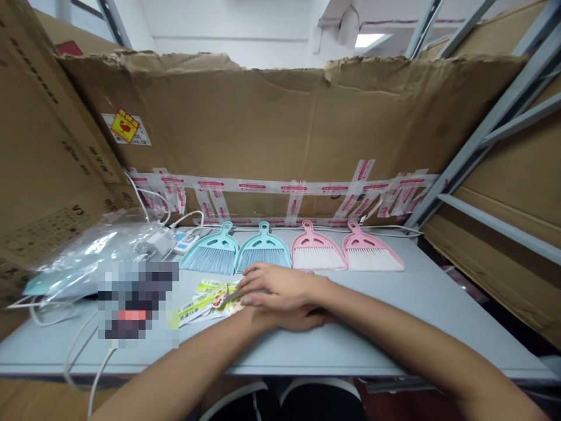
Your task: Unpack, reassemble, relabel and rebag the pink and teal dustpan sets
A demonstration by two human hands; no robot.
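My hands lie crossed over each other on the grey tabletop (372, 324). My right hand (280, 286) is on top, palm down across my left wrist, its fingers stretched out to the left and holding nothing. Beneath it, my left hand (302, 318) rests on the table pointing right, partly covered, its visible fingers lying flat. Near my right fingertips are several yellow-green and white printed packets (204, 301), overlapping. A narrow dark strip among them is too unclear to name. Behind my hands stand two blue dustpans (225, 237) and two pink dustpans (313, 240) with brushes in them.
On the left are a clear plastic bag (100, 251), white cables (70, 351), a power strip (186, 240) and a pixelated dark object (140, 304). A large cardboard sheet (272, 128) walls off the back. Metal shelf bars (482, 140) rise at the right.
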